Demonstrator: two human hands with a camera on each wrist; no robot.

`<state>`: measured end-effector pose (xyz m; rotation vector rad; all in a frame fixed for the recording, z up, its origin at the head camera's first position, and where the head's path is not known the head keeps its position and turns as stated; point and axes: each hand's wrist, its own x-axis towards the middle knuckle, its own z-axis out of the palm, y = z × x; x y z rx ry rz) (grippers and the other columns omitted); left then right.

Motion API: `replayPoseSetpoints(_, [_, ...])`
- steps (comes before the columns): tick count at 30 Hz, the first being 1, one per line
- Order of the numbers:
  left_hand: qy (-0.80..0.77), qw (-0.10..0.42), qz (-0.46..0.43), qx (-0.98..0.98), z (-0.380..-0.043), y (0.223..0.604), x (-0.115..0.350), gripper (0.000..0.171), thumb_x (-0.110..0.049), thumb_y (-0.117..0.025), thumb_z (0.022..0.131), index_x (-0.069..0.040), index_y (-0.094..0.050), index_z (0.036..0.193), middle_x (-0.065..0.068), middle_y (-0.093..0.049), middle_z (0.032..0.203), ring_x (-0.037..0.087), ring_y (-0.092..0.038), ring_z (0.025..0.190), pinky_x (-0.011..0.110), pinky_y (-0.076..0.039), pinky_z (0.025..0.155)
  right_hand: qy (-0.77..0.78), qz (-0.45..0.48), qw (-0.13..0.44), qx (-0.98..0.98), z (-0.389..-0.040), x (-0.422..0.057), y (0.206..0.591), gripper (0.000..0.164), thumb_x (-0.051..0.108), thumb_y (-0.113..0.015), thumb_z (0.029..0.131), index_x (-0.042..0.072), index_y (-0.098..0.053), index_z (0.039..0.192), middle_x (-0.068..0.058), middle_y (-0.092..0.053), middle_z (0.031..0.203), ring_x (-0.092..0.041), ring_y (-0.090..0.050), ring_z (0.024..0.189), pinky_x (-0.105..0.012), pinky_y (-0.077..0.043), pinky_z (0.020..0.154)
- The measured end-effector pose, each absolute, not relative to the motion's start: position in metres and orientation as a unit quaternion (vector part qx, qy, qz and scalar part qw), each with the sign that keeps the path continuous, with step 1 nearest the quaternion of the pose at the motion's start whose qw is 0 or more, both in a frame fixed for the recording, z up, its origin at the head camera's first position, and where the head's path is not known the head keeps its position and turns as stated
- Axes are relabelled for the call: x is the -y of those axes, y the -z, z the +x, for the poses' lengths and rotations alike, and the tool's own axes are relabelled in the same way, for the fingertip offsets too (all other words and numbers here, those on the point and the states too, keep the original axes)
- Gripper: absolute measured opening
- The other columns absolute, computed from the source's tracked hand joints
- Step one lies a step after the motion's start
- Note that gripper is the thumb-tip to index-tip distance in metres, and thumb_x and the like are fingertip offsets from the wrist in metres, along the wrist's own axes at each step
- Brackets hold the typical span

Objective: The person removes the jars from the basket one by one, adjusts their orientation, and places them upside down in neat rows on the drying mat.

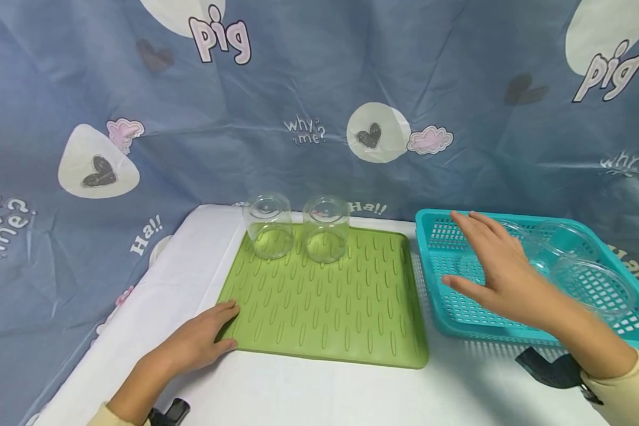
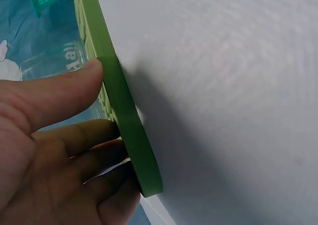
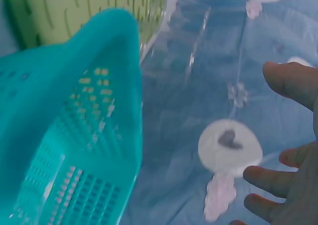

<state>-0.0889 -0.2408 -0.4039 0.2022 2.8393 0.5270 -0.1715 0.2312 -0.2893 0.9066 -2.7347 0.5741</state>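
Observation:
Two clear glasses (image 1: 326, 231) stand upside down, side by side, near the back edge of a green ribbed drying mat (image 1: 319, 296). My left hand (image 1: 199, 337) rests at the mat's front left corner; in the left wrist view its thumb and fingertips (image 2: 92, 73) touch the green rim. Above the left part of a turquoise plastic basket (image 1: 447, 328) hovers my right hand (image 1: 497, 272), fingers spread, holding nothing. Several clear glasses (image 1: 591, 287) lie inside the basket, partly hidden behind that hand and forearm.
A white cloth (image 1: 287, 387) covers the table. Behind it hangs a blue printed curtain (image 1: 298, 89), close to the back edges of mat and basket. The basket's left wall stands just right of the mat.

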Motion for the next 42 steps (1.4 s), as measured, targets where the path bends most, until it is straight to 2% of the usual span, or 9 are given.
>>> replayPoseSetpoints(9, [-0.181, 0.129, 0.067, -0.973, -0.088, 0.405, 0.239, 0.064, -0.023, -0.072, 0.089, 0.004, -0.049, 0.142, 0.023, -0.041, 0.154, 0.045, -0.039, 0.142, 0.06, -0.037, 0.114, -0.189, 0.264, 0.131, 0.937, -0.166, -0.28, 0.299, 0.099, 0.026, -0.081, 0.082, 0.012, -0.02, 0.159, -0.028, -0.036, 0.154, -0.05, -0.021, 0.145, -0.082, -0.013, 0.107])
replayPoseSetpoints(13, [-0.174, 0.127, 0.072, -0.974, -0.087, 0.406, 0.24, 0.065, -0.024, -0.072, 0.089, 0.003, -0.049, 0.143, 0.023, -0.041, 0.154, 0.045, -0.04, 0.142, 0.059, -0.038, 0.114, -0.166, 0.241, 0.15, 0.944, -0.169, -0.301, 0.308, 0.097, 0.026, -0.08, 0.083, 0.009, -0.021, 0.158, -0.031, -0.037, 0.152, -0.051, -0.016, 0.148, -0.083, -0.009, 0.109])
replayPoseSetpoints(20, [-0.164, 0.123, 0.077, -0.976, -0.085, 0.407, 0.244, 0.065, -0.027, -0.072, 0.089, 0.003, -0.049, 0.143, 0.022, -0.042, 0.154, 0.044, -0.041, 0.141, 0.059, -0.039, 0.113, -0.127, 0.179, 0.147, 0.964, -0.168, -0.33, 0.324, 0.095, 0.034, -0.075, 0.087, 0.005, -0.02, 0.158, -0.032, -0.033, 0.153, -0.047, -0.001, 0.153, -0.089, -0.013, 0.095])
replayPoseSetpoints(23, [-0.165, 0.12, 0.08, -0.976, -0.083, 0.406, 0.245, 0.066, -0.027, -0.072, 0.089, 0.003, -0.049, 0.143, 0.022, -0.042, 0.154, 0.045, -0.041, 0.141, 0.059, -0.04, 0.113, -0.123, 0.175, 0.155, 0.964, -0.166, -0.339, 0.33, 0.094, 0.036, -0.075, 0.086, 0.003, -0.022, 0.157, -0.034, -0.032, 0.153, -0.049, -0.002, 0.153, -0.088, -0.01, 0.102])
replayPoseSetpoints(27, [-0.164, 0.12, 0.086, -0.975, -0.082, 0.405, 0.245, 0.066, -0.029, -0.071, 0.09, 0.003, -0.048, 0.143, 0.023, -0.042, 0.154, 0.045, -0.042, 0.14, 0.059, -0.04, 0.112, -0.109, 0.171, 0.173, 0.964, -0.166, -0.353, 0.336, 0.097, 0.043, -0.074, 0.085, -0.002, -0.023, 0.155, -0.036, -0.029, 0.152, -0.055, -0.007, 0.149, -0.076, -0.002, 0.118])
replayPoseSetpoints(30, [-0.16, 0.12, 0.089, -0.976, -0.084, 0.402, 0.245, 0.065, -0.028, -0.071, 0.09, 0.003, -0.048, 0.143, 0.023, -0.042, 0.154, 0.045, -0.042, 0.14, 0.059, -0.04, 0.112, -0.096, 0.168, 0.176, 0.965, -0.169, -0.362, 0.338, 0.101, 0.046, -0.075, 0.084, -0.005, -0.023, 0.154, -0.038, -0.031, 0.15, -0.057, -0.011, 0.147, -0.07, -0.002, 0.122])
replayPoseSetpoints(42, [-0.16, 0.131, 0.089, -0.974, -0.091, 0.403, 0.246, 0.067, -0.028, -0.07, 0.091, 0.003, -0.046, 0.144, 0.024, -0.04, 0.155, 0.046, -0.04, 0.141, 0.06, -0.039, 0.112, -0.067, 0.169, 0.121, 0.976, -0.185, -0.374, 0.333, 0.101, 0.043, -0.075, 0.085, -0.004, -0.019, 0.155, -0.04, -0.034, 0.145, -0.06, -0.017, 0.14, -0.079, -0.011, 0.111])
